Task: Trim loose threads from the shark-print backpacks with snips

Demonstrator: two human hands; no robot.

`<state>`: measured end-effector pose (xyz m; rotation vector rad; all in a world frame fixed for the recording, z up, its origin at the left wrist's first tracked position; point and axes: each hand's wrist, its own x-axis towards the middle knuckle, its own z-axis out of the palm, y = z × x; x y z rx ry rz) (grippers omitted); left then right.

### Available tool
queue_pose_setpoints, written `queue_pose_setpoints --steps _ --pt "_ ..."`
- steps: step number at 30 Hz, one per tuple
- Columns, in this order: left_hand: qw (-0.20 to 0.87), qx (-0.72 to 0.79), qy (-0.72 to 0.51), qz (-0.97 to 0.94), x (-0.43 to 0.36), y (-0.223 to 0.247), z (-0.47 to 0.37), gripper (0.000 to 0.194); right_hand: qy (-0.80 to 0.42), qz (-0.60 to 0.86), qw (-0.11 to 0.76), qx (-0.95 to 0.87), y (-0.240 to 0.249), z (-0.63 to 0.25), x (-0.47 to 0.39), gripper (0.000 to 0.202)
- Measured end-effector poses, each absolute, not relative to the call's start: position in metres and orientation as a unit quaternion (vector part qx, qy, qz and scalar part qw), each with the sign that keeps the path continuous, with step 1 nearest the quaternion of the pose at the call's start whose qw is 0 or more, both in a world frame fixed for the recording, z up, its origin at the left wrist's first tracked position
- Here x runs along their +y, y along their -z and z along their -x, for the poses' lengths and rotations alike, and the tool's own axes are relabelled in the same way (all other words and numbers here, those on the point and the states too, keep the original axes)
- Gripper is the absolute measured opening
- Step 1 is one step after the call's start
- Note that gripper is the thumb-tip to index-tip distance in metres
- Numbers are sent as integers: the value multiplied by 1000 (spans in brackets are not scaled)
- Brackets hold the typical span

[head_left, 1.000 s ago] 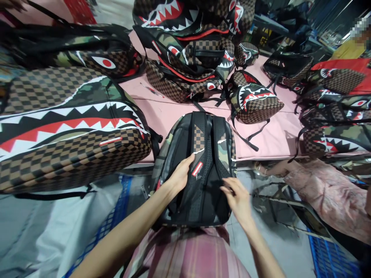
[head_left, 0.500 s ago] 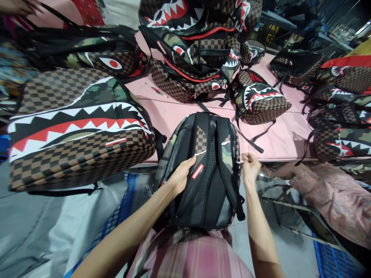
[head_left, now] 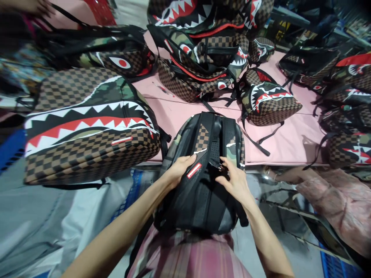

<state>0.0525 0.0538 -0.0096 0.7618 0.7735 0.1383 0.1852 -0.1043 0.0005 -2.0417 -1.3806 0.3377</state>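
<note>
A black backpack with checkered and camouflage patches lies on my lap, back panel and shoulder straps facing up, its top against the pink table edge. My left hand grips the left strap beside a small red label. Over the other strap, my right hand has thumb and forefinger curved around a small dark, shiny object, too blurred to name. Left of the backpack is a large checkered bag with a shark-mouth print.
More shark-print bags lie on the pink table, including a small one with loose straps. At the right, a person's arm and patterned sleeve are beside the table. Blue crates stand below. Another person's hand shows at top left.
My right hand has moved left from beside the backpack to over its straps, its fingers now spread wider. My left hand stays on the strap. The view has shifted slightly.
</note>
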Motion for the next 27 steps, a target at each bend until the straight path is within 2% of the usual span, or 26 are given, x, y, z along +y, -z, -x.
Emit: queue_pose_setpoints --steps 3,5,9,27 --pt "843 358 -68 -395 67 9 -47 26 -91 731 335 -587 -6 -194 -87 26" --pt "832 351 -79 -422 73 8 -45 26 -64 699 341 -625 -7 -201 -74 20" --pt "809 346 -85 -466 79 7 -43 27 -36 656 344 -671 -9 -213 -52 18" --pt "849 315 -63 -421 81 8 -41 37 -109 575 362 -726 -11 -214 -27 12"
